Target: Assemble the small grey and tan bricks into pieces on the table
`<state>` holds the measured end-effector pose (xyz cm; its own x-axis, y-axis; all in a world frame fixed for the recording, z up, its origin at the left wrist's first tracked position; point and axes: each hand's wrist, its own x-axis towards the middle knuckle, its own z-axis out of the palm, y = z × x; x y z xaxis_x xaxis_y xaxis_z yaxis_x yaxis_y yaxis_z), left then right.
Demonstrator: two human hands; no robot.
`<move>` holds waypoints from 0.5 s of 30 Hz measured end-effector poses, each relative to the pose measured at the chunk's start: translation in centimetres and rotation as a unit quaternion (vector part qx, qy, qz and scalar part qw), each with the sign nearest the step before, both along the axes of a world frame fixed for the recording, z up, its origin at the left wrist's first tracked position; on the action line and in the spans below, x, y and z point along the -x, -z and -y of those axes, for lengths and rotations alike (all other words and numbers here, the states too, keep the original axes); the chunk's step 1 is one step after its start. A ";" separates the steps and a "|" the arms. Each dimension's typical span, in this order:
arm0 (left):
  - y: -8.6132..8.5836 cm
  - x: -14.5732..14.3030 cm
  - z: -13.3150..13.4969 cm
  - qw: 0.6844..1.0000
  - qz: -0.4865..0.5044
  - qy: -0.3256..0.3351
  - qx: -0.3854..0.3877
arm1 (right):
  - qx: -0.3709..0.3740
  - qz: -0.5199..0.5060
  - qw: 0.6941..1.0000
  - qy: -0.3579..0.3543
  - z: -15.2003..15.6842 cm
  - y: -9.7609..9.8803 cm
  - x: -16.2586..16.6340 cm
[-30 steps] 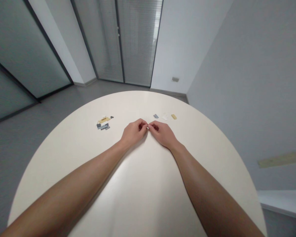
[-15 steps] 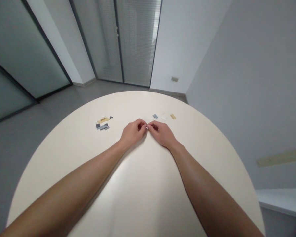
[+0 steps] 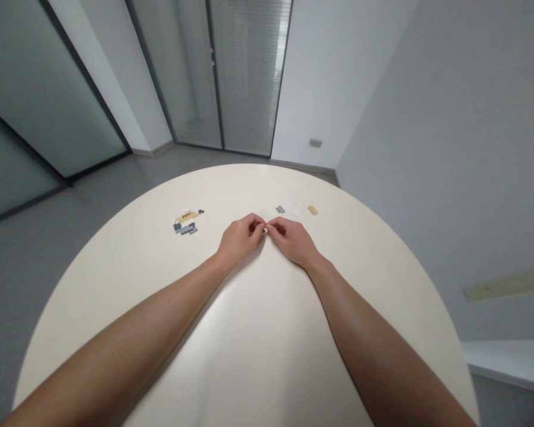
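Note:
My left hand (image 3: 244, 235) and my right hand (image 3: 291, 238) meet over the middle of the round white table (image 3: 249, 356), fingertips pinched together. Between them shows a bit of a tiny whitish piece (image 3: 265, 230), mostly covered by the fingers, so its kind cannot be made out. Both hands are closed, thumbs against forefingers. Just beyond the right hand lie a small grey piece (image 3: 280, 209), a white piece (image 3: 296, 210) and a tan piece (image 3: 312, 210), flat on the tabletop.
Left of my hands is a loose group of small flat pieces: tan ones (image 3: 187, 217), grey ones (image 3: 187, 229) and a dark one (image 3: 201, 212). Past the table's far edge stand a glass partition (image 3: 244, 77) and a white wall with a socket plate (image 3: 315, 143).

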<state>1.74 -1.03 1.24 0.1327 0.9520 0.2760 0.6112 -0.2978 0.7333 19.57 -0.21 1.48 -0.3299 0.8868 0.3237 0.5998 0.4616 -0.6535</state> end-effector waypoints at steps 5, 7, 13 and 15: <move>-0.1 0.0 0.0 1.000 0.011 0.004 -0.005 | -0.001 -0.008 1.000 -0.003 0.0 -0.1 0.0; -0.1 0.0 0.0 1.000 0.017 0.005 -0.006 | -0.005 -0.009 1.000 -0.005 0.0 -0.1 0.0; 0.0 0.0 0.0 1.000 0.026 0.005 -0.012 | -0.007 -0.007 1.000 -0.002 0.1 -0.2 0.1; 0.0 -0.1 0.0 1.000 0.025 0.002 -0.012 | -0.004 -0.009 1.000 -0.001 0.1 -0.2 0.1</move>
